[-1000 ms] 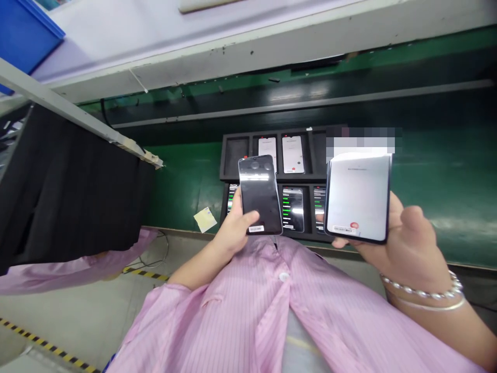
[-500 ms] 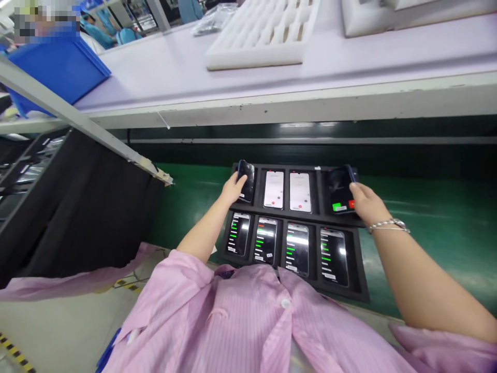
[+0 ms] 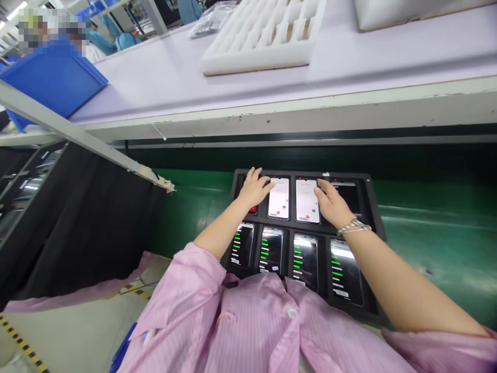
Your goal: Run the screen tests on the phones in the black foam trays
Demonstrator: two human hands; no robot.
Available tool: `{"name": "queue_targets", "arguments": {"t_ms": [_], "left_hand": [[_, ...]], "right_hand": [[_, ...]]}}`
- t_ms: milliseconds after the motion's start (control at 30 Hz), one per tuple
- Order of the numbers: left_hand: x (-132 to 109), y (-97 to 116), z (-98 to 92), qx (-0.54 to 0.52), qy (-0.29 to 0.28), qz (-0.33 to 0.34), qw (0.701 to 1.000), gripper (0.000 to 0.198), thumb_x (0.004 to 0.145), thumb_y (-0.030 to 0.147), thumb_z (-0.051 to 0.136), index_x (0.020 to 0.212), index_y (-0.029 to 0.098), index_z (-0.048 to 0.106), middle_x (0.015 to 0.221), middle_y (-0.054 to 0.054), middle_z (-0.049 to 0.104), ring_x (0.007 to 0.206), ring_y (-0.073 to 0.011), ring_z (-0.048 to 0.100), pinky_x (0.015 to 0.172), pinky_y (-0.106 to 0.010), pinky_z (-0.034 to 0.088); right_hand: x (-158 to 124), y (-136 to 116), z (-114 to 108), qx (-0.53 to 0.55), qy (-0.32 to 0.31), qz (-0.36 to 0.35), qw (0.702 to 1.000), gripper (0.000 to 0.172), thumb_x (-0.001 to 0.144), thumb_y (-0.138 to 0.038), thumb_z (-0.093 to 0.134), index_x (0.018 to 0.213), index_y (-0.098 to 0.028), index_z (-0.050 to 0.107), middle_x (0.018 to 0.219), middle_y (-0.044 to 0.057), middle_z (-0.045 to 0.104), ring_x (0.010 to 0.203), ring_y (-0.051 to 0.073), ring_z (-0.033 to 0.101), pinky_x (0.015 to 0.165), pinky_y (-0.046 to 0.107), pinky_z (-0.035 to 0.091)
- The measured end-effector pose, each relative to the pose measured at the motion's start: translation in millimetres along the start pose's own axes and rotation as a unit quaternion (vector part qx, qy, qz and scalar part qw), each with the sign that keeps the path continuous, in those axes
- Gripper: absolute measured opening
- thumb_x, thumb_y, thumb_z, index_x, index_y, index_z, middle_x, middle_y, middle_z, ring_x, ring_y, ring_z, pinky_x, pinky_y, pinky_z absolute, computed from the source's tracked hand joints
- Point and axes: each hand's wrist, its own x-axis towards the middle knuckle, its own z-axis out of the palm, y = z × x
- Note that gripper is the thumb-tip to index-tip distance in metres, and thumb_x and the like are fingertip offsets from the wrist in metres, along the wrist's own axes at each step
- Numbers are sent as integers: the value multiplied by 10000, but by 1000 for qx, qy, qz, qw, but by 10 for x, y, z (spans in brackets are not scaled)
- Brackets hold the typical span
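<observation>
A black foam tray (image 3: 289, 229) holds several smartphones in two rows. My left hand (image 3: 254, 189) is spread over the far-left phone (image 3: 253, 210), covering most of it. Its thumb reaches the top of a white-screen phone (image 3: 278, 199). My right hand (image 3: 336, 207) has thumb and fingertips at the right edge of the second white-screen phone (image 3: 306, 202); its fingers are apart and I see no grip. Beyond that hand, a dark phone (image 3: 348, 198) lies in the far-right slot, partly hidden. In the near row, dark-screen phones (image 3: 272, 248) show green and white lines.
The tray lies on a green surface (image 3: 423, 223) beneath a pale shelf (image 3: 155, 83). On the shelf are a white foam tray (image 3: 260, 44), a clear plastic bag (image 3: 213, 18) and a blue bin (image 3: 58, 77). A metal bar (image 3: 85, 134) slants down at left, near a black curtain (image 3: 89, 217).
Both hands have let go of the outer phones, which now lie in the far row's end slots. Both hands have moved inward toward the white-screen phones. The far-right phone's screen display has changed.
</observation>
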Motion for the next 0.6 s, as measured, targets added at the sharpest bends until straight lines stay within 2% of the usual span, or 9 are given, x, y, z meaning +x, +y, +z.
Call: {"name": "queue_targets", "arguments": {"t_ms": [100,200,300,367,433,467,500,533,600], "left_hand": [[226,115,5,70,-60,1,996,531,1072,584,496,1342,177,703,1758,-136,270,1662,-362,47,1353,-565,139],[354,116,75,106,-93,-7,990,601,1065,632,477,1320,141,710,1762,-161,248,1663,-372,26,1353,-564,130],[407,70,173,102,-99,-9,990,681,1039,690,483,1310,107,708,1761,-189,234,1662,-381,12,1355,-542,135],[429,64,214,90,-88,-12,992,716,1021,715,497,1321,97,699,1759,-197,232,1662,-385,-5,1357,-532,137],[446,96,216,96,-77,-13,992,744,1009,730,504,1311,79,700,1745,-212,260,1661,-388,0,1361,-516,129],[451,122,206,106,-75,-11,991,757,1005,734,503,1307,69,700,1736,-221,279,1661,-388,14,1363,-505,126],[454,148,193,118,-77,-7,990,777,1000,741,500,1306,55,699,1725,-231,298,1660,-388,35,1366,-495,126],[456,169,180,129,-83,-4,988,794,998,749,491,1316,49,694,1721,-233,307,1659,-386,55,1366,-492,136],[457,185,160,129,-91,-1,987,818,987,772,479,1340,64,688,1732,-215,295,1660,-382,58,1363,-499,172]], "right_hand": [[15,27,189,-31,-10,5,999,738,924,-696,509,1448,-178,553,1533,209,555,1482,369,479,1280,564,343],[-13,44,268,-33,10,20,999,756,914,-655,539,1472,-145,527,1532,231,548,1488,372,469,1288,561,326],[33,27,245,-3,42,123,991,705,892,-560,564,1477,-171,505,1522,209,567,1429,338,543,1191,515,471],[109,-28,171,6,32,180,983,601,816,-500,629,1330,-188,607,1356,197,683,1280,341,656,1079,490,561],[168,-145,44,0,14,186,982,376,684,-434,723,989,-217,689,1031,180,765,1093,395,723,1021,543,579],[171,-227,-39,-6,11,178,984,272,616,-399,759,813,-241,657,864,165,750,1012,429,731,1010,590,570],[148,-320,-129,-8,14,167,986,244,569,-380,777,691,-264,600,747,150,715,957,460,729,998,636,558],[99,-417,-220,-2,20,154,988,265,551,-386,788,630,-280,559,683,138,687,916,475,726,975,665,555],[-67,-611,-365,64,20,109,992,273,609,-509,802,705,-306,647,738,103,723,813,425,733,824,615,614]]}}
